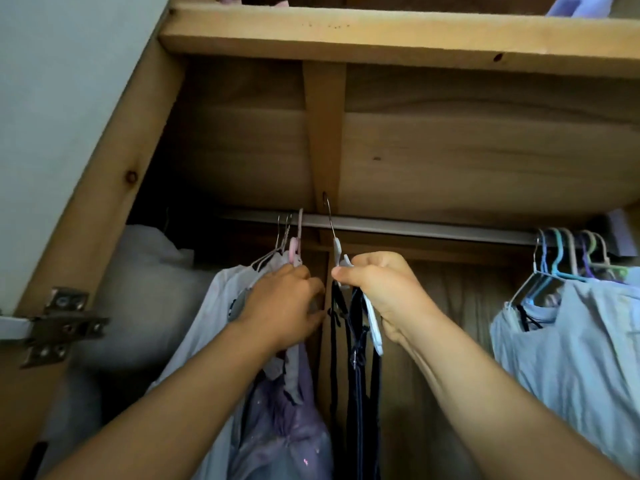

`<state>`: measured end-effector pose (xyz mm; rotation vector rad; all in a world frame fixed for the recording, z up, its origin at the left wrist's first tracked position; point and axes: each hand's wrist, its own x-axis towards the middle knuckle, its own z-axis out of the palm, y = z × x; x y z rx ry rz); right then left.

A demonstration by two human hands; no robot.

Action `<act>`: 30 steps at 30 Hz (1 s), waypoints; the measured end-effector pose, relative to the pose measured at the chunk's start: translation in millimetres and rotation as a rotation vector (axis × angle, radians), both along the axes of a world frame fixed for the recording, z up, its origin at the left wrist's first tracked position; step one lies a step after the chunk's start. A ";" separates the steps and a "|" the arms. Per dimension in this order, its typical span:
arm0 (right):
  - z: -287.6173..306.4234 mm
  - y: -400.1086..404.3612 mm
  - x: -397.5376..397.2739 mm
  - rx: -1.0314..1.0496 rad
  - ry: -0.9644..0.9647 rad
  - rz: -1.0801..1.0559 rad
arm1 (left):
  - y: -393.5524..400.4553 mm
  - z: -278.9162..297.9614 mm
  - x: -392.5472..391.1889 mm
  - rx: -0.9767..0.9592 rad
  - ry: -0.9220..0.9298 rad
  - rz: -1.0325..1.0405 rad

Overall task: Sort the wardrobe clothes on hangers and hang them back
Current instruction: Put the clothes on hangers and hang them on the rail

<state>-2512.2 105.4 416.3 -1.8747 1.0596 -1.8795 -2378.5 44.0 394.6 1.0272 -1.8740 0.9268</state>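
dim interior, deep shadow left, soft focus, wide-angle edge bending.

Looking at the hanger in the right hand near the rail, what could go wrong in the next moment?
1. The right hand grips the white hanger, and its metal hook seems only just over the rail. Released early, it might slip off.
2. The dark straps dangle loosely from that hanger and could slide off or tangle.
3. The left hand presses into the clothes on the left, close beside the straps, so the garments may snag each other.
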 end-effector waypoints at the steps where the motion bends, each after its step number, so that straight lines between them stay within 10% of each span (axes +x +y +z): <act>1: 4.2 -5.1 2.6 -0.006 -0.015 0.005 | -1.9 1.2 2.0 0.000 0.004 0.002; 30: -16.6 -71.0 28.3 0.044 -0.144 0.226 | -17.4 -8.1 25.4 -0.100 0.226 -0.192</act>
